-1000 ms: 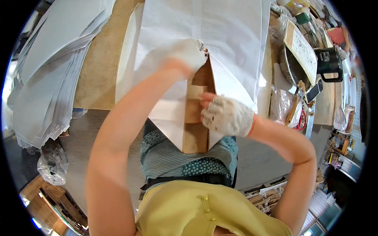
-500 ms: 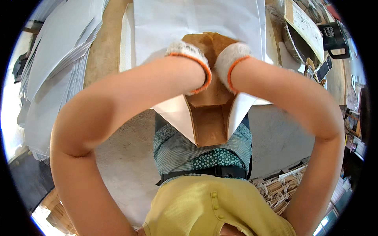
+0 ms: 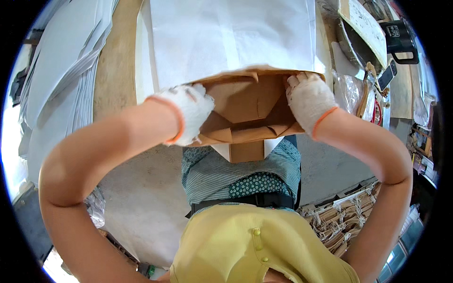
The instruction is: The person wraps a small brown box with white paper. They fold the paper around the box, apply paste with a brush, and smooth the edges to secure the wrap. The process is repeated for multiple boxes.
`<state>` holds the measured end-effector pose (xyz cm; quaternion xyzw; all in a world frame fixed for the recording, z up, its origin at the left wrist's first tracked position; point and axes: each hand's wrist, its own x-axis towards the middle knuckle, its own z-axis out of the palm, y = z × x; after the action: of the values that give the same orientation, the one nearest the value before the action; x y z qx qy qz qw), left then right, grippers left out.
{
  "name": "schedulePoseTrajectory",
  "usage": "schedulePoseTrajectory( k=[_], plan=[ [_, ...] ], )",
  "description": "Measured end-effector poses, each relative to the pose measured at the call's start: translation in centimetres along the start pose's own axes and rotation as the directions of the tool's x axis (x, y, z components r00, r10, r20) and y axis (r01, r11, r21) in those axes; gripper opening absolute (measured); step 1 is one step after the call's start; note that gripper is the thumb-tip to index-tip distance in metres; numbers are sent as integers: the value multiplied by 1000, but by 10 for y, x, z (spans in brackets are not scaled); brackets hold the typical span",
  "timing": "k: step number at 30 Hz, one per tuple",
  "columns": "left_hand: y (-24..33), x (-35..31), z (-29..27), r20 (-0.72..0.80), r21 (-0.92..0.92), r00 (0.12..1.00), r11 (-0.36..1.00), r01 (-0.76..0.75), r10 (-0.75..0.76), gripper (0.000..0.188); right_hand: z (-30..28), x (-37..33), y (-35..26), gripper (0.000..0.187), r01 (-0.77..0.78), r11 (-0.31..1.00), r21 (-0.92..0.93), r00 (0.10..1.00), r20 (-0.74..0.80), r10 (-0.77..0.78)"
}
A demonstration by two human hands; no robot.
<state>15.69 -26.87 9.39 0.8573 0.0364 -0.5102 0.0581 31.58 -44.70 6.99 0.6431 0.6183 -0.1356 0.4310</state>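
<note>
A large paper bag (image 3: 236,37), white outside and brown inside, lies on the table with its mouth spread wide toward me. Folds and creased flaps show in its brown inside (image 3: 240,101). White knit gloves with orange cuffs cover both hands. At the left corner of the mouth, my left hand (image 3: 188,111) is closed on the bag's edge, its fingertips partly hidden. My right hand (image 3: 311,101) grips the opposite corner, fingers curled over the rim. Below the mouth, a brown and white folded flap (image 3: 247,152) hangs past the table edge, close to my apron (image 3: 207,172).
Stacks of white paper sheets (image 3: 66,61) stand at the left. On the right are a dark mug (image 3: 400,42), a phone (image 3: 387,75), a round container (image 3: 351,45) and clear plastic wrapping (image 3: 348,92). Tied brown bundles (image 3: 339,224) lie low on the right.
My hands have moved apart, from close together over the brown paper to opposite corners of the mouth. The mouth now stands wide, and the lower flap shows less.
</note>
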Motion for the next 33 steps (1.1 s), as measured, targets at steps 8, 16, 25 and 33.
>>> schedulePoseTrajectory(
  k=[8, 16, 25, 33],
  plan=[
    [10, 34, -29, 26, -37, 970, 969, 243, -242, 33, -14, 25, -18, 37, -139, 969, 206, 976, -137, 169],
    [2, -12, 25, -463, -38, 886, 999, -7, -11, 63, 36, 6, 8, 35, -105, 984, 146, 880, -447, 160],
    [1, 28, 65, -525, 27, 848, 997, -69, 73, 89, 7, -24, -34, 18, 40, 935, 354, 949, -307, 75],
    [29, 31, 55, -650, -44, 757, 998, 51, -67, 23, -1, 48, -1, 19, -80, 940, 332, 997, 18, 78]
  ],
)
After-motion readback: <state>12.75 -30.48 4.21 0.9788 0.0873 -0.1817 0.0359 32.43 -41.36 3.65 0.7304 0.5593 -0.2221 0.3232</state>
